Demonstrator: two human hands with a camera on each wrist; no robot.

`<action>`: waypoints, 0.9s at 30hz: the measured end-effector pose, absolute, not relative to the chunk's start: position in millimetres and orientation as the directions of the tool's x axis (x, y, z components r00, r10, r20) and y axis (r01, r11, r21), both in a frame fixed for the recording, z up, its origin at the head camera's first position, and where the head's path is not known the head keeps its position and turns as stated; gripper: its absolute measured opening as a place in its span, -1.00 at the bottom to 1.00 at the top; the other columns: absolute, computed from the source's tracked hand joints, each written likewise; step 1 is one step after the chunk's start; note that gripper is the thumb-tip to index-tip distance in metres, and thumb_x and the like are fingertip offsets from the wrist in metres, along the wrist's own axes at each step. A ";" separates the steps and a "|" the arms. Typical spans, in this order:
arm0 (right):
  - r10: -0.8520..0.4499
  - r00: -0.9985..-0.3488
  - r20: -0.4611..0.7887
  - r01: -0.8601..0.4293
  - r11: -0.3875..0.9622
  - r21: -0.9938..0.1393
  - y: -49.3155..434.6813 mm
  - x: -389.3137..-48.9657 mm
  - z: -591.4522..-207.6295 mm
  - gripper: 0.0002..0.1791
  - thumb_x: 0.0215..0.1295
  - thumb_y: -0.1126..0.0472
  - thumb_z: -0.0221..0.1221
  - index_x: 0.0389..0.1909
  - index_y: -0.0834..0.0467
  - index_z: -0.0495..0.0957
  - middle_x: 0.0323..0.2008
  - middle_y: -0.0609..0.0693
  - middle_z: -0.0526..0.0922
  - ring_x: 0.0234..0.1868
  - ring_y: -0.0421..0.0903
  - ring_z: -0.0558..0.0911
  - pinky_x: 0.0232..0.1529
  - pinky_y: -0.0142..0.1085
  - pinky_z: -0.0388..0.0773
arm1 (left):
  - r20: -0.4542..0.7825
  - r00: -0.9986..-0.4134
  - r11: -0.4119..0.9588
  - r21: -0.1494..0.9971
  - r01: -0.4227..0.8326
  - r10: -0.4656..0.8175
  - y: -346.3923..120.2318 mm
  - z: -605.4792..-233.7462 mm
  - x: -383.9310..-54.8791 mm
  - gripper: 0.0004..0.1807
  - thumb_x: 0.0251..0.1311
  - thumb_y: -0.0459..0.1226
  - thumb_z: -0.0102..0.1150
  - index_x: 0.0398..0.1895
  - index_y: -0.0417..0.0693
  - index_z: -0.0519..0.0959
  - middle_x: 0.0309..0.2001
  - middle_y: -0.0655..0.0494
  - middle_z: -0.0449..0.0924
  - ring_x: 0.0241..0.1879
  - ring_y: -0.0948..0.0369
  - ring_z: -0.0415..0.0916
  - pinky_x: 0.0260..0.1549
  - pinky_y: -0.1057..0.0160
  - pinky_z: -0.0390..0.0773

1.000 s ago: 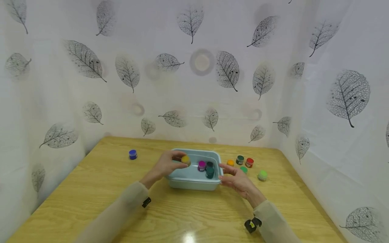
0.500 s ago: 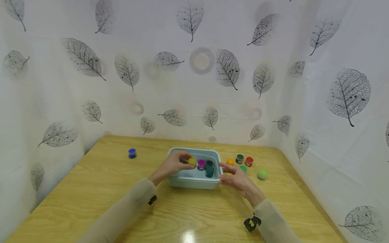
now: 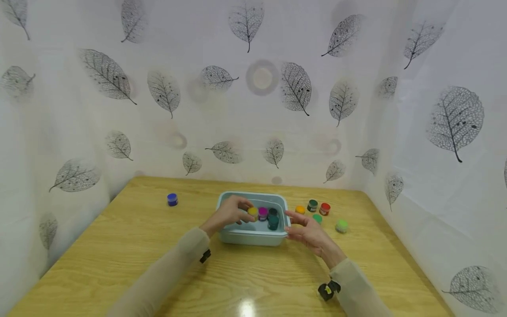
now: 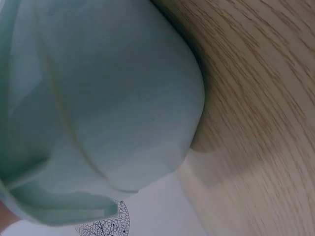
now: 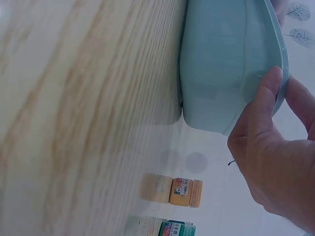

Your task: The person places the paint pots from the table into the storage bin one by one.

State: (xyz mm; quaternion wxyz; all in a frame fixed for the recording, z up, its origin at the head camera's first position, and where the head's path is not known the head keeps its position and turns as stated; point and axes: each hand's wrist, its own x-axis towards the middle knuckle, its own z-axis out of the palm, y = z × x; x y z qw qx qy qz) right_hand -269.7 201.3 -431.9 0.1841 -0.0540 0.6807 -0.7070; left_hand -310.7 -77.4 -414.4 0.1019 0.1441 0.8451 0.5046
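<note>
In the head view my left hand (image 3: 230, 213) reaches over the near left side of a light blue plastic bin (image 3: 251, 240). Its thumb and fingers pinch a yellow paint jar (image 3: 252, 213) low inside the bin. Right beside that stand a magenta paint jar (image 3: 262, 214), a dark teal jar (image 3: 273, 223) and another dark jar (image 3: 273, 212). My right hand (image 3: 314, 234) grips the bin's right rim, with thumb and fingers on either side of it in the right wrist view. The left wrist view shows only the bin's outer wall (image 4: 113, 98); the jar is hidden there.
Right of the bin stand jars: orange (image 3: 300, 210), dark green (image 3: 312, 205), red (image 3: 325, 208), green (image 3: 317, 219) and light green (image 3: 341, 226). A blue jar (image 3: 172, 200) sits far left on the wooden table (image 3: 253, 281). A leaf-print curtain (image 3: 253, 114) encloses the table.
My left hand has moved right and lowered with the yellow jar, bringing it next to the magenta one. The right hand has stayed on the rim.
</note>
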 end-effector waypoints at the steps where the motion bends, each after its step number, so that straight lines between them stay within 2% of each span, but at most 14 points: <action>1: -0.331 -0.927 -0.177 0.190 -0.008 -0.982 201.1 -270.0 -431.8 -0.25 0.30 0.38 0.23 0.47 0.25 0.15 0.06 0.23 0.34 -0.28 -0.20 0.63 -0.13 -0.39 0.70 | -0.036 -0.937 0.450 0.883 0.133 0.347 -76.4 -414.4 -310.7 -0.54 -0.03 -0.29 0.50 0.01 -0.10 0.63 -0.03 -0.09 0.68 -0.36 0.15 0.67 -0.35 0.16 0.73; 9: -0.333 -0.926 -0.178 0.191 -0.007 -0.982 200.3 -270.2 -431.4 -0.25 0.30 0.37 0.23 0.47 0.26 0.15 0.08 0.22 0.34 -0.26 -0.19 0.64 -0.10 -0.36 0.70 | -0.073 -0.922 0.463 0.878 0.121 0.380 -66.6 -417.0 -313.9 -0.51 -0.02 -0.31 0.49 0.05 -0.18 0.61 -0.03 -0.11 0.67 -0.34 0.12 0.68 -0.37 0.20 0.72; 16: -0.339 -0.923 -0.181 0.196 -0.010 -0.980 198.8 -272.1 -432.2 -0.26 0.31 0.39 0.21 0.47 0.24 0.16 0.06 0.19 0.35 -0.29 -0.19 0.64 -0.10 -0.35 0.71 | -0.075 -0.921 0.513 0.846 0.145 0.383 -61.7 -419.2 -318.6 -0.55 -0.05 -0.35 0.50 -0.03 -0.23 0.64 -0.14 -0.09 0.70 -0.39 0.17 0.66 -0.42 0.20 0.71; 22: -0.327 -0.928 -0.179 0.192 -0.008 -0.981 198.4 -271.7 -431.4 -0.26 0.30 0.39 0.22 0.47 0.23 0.17 0.05 0.17 0.37 -0.27 -0.19 0.63 -0.12 -0.36 0.71 | -0.097 -0.914 0.528 0.837 0.140 0.395 -60.2 -420.2 -322.1 -0.54 -0.06 -0.34 0.50 -0.01 -0.24 0.63 -0.07 -0.15 0.65 -0.34 0.16 0.65 -0.41 0.21 0.72; 27: -0.328 -0.928 -0.178 0.187 0.004 -0.982 199.0 -270.9 -432.5 -0.26 0.32 0.38 0.21 0.48 0.22 0.16 0.09 0.21 0.34 -0.27 -0.20 0.63 -0.12 -0.37 0.71 | -0.124 -0.902 0.555 0.819 0.142 0.413 -56.7 -426.3 -326.4 -0.52 -0.08 -0.34 0.52 -0.02 -0.26 0.64 -0.07 -0.20 0.65 -0.41 0.15 0.68 -0.43 0.24 0.73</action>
